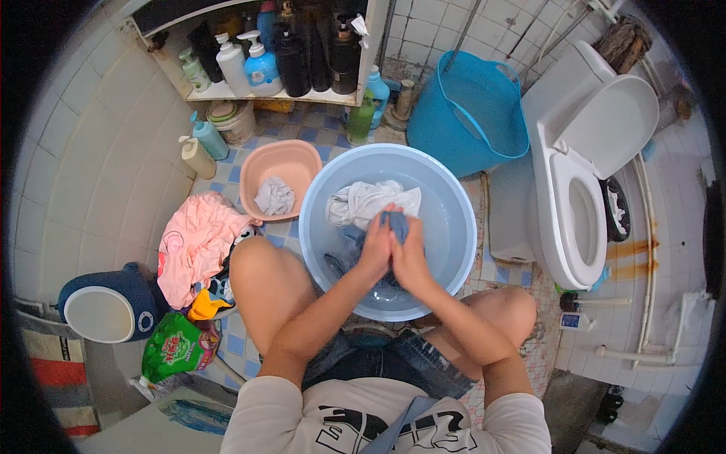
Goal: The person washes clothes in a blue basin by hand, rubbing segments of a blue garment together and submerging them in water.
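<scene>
A wide light-blue basin (311, 250) of water stands on the floor between my knees. Over it, my left hand (377, 246) and my right hand (408, 253) come together, both closed on a wet blue-grey cloth (395, 224). Part of that cloth bunches above the fingers, and darker fabric (349, 253) lies in the water beside and below my hands. I cannot tell whether it is all one piece. A white cloth (370, 203) floats crumpled just beyond my fingers, towards the far side of the basin.
Left of the basin sits a small pink tub (281, 155) with a crumpled whitish cloth (274, 196). Pink clothing (198, 240) is heaped near my left knee, beside a green detergent bag (175, 344). A tall blue bucket (465, 113) and a toilet (578, 212) stand to the right.
</scene>
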`<action>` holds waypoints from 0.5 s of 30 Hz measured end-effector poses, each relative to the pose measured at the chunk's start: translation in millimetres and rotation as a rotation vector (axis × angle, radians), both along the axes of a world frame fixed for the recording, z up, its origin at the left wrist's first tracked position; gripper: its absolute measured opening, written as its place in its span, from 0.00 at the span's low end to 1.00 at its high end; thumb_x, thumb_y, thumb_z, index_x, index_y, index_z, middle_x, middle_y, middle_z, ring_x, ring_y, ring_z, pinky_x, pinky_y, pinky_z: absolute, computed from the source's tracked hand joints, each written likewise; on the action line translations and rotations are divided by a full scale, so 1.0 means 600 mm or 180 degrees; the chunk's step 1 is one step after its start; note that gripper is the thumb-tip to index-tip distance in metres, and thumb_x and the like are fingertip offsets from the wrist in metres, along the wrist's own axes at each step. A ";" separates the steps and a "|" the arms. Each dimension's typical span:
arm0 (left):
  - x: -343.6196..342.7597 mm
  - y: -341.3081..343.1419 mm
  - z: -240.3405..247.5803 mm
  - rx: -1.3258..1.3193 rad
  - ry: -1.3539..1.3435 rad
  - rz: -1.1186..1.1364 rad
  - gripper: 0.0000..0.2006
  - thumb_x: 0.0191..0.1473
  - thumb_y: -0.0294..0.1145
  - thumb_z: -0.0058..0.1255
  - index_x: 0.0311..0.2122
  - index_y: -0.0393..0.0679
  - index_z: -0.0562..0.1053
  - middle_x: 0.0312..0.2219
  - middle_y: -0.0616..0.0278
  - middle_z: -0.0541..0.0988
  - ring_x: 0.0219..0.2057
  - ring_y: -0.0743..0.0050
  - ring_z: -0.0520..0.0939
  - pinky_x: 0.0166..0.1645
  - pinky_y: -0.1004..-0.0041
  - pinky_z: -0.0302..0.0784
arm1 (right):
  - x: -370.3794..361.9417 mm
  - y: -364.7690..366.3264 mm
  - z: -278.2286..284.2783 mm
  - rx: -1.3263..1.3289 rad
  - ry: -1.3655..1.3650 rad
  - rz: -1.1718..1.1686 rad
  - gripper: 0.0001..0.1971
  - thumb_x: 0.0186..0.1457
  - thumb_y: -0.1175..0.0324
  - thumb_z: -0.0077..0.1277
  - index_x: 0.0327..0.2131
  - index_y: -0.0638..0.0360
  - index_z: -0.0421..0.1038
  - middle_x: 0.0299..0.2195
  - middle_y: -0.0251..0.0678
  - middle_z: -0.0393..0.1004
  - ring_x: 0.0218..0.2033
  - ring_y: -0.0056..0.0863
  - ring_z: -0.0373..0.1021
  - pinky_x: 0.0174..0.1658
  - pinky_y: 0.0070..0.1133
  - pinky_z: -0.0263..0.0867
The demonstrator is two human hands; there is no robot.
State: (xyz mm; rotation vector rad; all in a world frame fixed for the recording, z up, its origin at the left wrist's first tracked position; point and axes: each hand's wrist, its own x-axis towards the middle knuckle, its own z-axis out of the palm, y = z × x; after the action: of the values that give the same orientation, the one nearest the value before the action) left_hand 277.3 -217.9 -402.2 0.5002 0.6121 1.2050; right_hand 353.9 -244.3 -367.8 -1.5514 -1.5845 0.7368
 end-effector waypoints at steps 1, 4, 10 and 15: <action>-0.004 -0.010 -0.006 0.0297 0.0766 -0.0416 0.19 0.57 0.38 0.33 0.49 0.36 0.59 0.48 0.55 0.64 0.46 0.71 0.66 0.50 0.75 0.59 | 0.013 0.017 -0.018 0.0148 -0.0060 -0.0439 0.23 0.50 0.68 0.41 0.48 0.71 0.51 0.45 0.55 0.56 0.49 0.50 0.52 0.52 0.32 0.47; 0.029 -0.053 0.006 0.0513 0.1150 -0.0451 0.21 0.57 0.40 0.30 0.52 0.39 0.57 0.48 0.61 0.64 0.46 0.74 0.65 0.48 0.74 0.61 | 0.061 0.063 -0.016 0.0246 0.0579 -0.0717 0.25 0.52 0.67 0.38 0.52 0.68 0.48 0.49 0.54 0.53 0.52 0.46 0.50 0.54 0.30 0.45; -0.028 0.045 -0.019 -0.0944 0.0666 0.0447 0.22 0.52 0.43 0.40 0.48 0.38 0.63 0.43 0.63 0.69 0.45 0.74 0.67 0.50 0.74 0.59 | -0.019 -0.033 0.001 -0.0276 0.0863 0.0875 0.25 0.56 0.66 0.32 0.56 0.64 0.42 0.57 0.47 0.44 0.59 0.35 0.40 0.58 0.24 0.35; -0.006 -0.037 0.017 -0.0525 0.0722 -0.0425 0.20 0.57 0.38 0.31 0.51 0.38 0.59 0.49 0.63 0.63 0.49 0.74 0.63 0.54 0.74 0.55 | 0.031 -0.017 -0.037 -0.1343 0.1465 0.0323 0.26 0.57 0.58 0.30 0.54 0.65 0.46 0.54 0.48 0.51 0.55 0.36 0.50 0.56 0.23 0.42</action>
State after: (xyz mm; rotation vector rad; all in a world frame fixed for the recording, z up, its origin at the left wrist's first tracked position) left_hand 273.6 -240.3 -392.0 0.5333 0.8510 0.9691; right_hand 372.5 -254.5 -389.9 -1.4481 -1.2164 1.4428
